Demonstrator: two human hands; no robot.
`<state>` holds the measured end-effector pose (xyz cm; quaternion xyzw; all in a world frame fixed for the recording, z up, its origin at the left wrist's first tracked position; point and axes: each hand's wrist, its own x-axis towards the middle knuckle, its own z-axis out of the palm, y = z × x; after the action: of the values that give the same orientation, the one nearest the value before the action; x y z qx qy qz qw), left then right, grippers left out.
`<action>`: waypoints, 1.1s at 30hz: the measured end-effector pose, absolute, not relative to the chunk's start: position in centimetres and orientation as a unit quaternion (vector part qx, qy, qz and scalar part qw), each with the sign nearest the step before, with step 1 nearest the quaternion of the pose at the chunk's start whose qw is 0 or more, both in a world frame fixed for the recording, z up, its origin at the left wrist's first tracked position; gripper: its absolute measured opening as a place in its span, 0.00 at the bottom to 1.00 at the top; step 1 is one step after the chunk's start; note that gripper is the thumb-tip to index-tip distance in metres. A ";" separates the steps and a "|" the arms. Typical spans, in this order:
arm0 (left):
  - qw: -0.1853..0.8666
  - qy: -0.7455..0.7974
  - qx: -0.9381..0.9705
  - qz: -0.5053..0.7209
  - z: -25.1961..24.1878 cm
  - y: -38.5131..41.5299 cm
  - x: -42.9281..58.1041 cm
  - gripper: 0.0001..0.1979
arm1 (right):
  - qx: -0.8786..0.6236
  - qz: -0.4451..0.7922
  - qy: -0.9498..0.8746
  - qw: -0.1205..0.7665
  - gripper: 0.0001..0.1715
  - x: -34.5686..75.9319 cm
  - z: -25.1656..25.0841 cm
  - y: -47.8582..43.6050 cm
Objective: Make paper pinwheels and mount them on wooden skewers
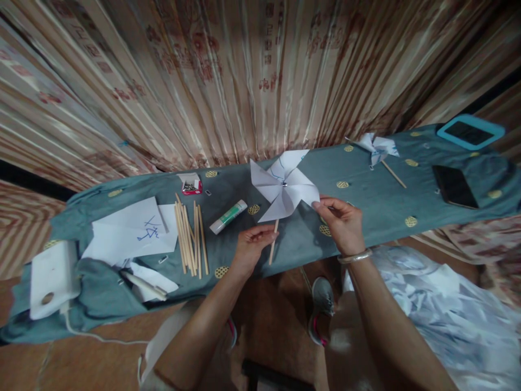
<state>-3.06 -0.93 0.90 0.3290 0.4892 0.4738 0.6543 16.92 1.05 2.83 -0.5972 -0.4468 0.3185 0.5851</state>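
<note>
A white paper pinwheel (300, 187) with a shiny pin at its centre is held up over the cloth-covered table. Its wooden stick (272, 254) is pinched between the thumb and fingers of my left hand (253, 247), just below the blades. My right hand (341, 221), with a bangle at the wrist, pinches the tip of the right-hand blade. A green and white glue stick (228, 216) lies left of the pinwheel. Several loose wooden sticks (190, 241) lie beyond it, below a small red box (191, 184) of pins.
Paper sheets (122, 233), a white knife-like tool (142, 283) and a white device (52, 279) with a cord are at left. At right lie another pinwheel (380, 149), a black phone (455, 186) and a blue-framed tablet (471, 132). A clear bag of paper (443, 304) stands below.
</note>
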 end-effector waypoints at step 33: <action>0.651 0.483 0.328 0.485 0.9 -0.9 -2.7 0.14 | -0.541 0.432 -0.488 0.531 0.17 12.1 3.0 -1.4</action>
<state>-2.74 -0.87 0.89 0.3285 0.4829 0.4854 0.6506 12.09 -1.42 2.99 -0.5409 -0.4878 0.4325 0.5314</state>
